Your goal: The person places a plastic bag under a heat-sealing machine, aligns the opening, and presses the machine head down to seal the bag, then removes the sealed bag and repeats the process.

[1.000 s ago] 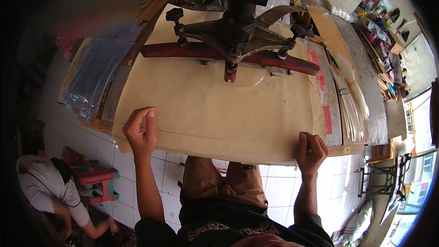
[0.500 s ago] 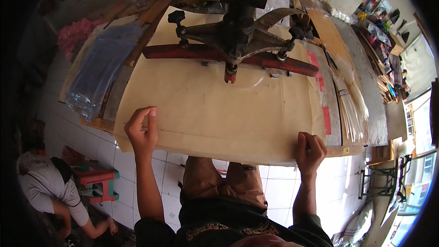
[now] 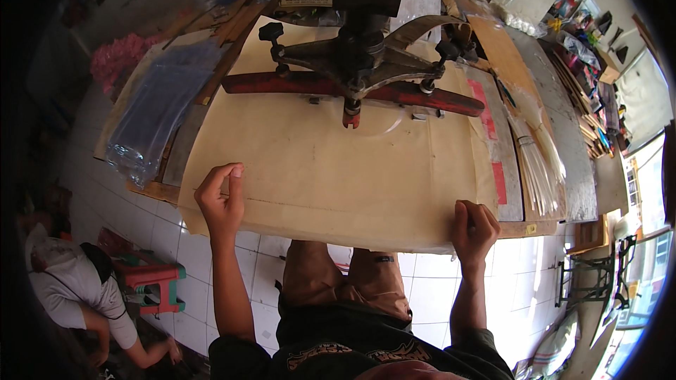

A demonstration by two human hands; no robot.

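A large tan sheet (image 3: 317, 169) covers the worktable, its near edge hanging over the front. Above its far half stands a dark press head (image 3: 362, 56) with a long red bar (image 3: 282, 83) and angled arms with black knobs. My left hand (image 3: 222, 200) is closed over the sheet's near left part, thumb and fingers pinched. Closed like a fist, my right hand (image 3: 477, 232) is by the near right corner. A faint line crosses the sheet between the hands; whatever the fingers pinch, if anything, is too thin or hidden to make out.
Clear plastic bags (image 3: 158, 98) lie on the table's left side. To the right are red tape strips (image 3: 499, 183) and a bundle of pale strips (image 3: 533, 169). A person (image 3: 84, 295) bends near a red and green stool (image 3: 151, 281) at lower left.
Both hands keep nearly the same place and closed pose. The view has shifted slightly; otherwise the sheet and press look the same.
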